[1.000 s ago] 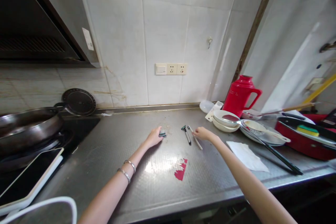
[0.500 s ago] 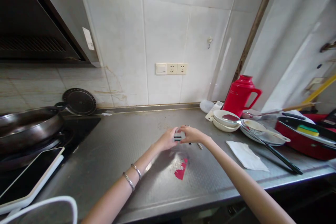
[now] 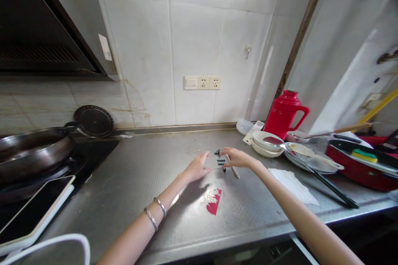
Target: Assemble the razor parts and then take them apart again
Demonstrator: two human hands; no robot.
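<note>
My left hand (image 3: 197, 167) is over the metal counter (image 3: 139, 182), thumb and fingers apart, with nothing between them. Just right of it, small dark green pieces (image 3: 221, 162) lie side by side. My right hand (image 3: 235, 158) curves above their right side, fingers spread and apparently holding nothing. Behind them sits a small dark looped piece (image 3: 217, 152). A thin light stick (image 3: 235, 172) runs partly under my right hand. Nearer the front edge lies a ragged red piece (image 3: 214, 202).
At the left are a pan (image 3: 37, 147) on the black stove and a phone-like device (image 3: 34, 211) with a white cable. To the right stand a red thermos (image 3: 284, 114), stacked bowls (image 3: 268, 149), a white napkin (image 3: 292, 184) and a red pan (image 3: 360, 169).
My hands have moved apart; the small dark pieces that were between my fingertips now lie uncovered on the counter. My right hand has shifted slightly right.
</note>
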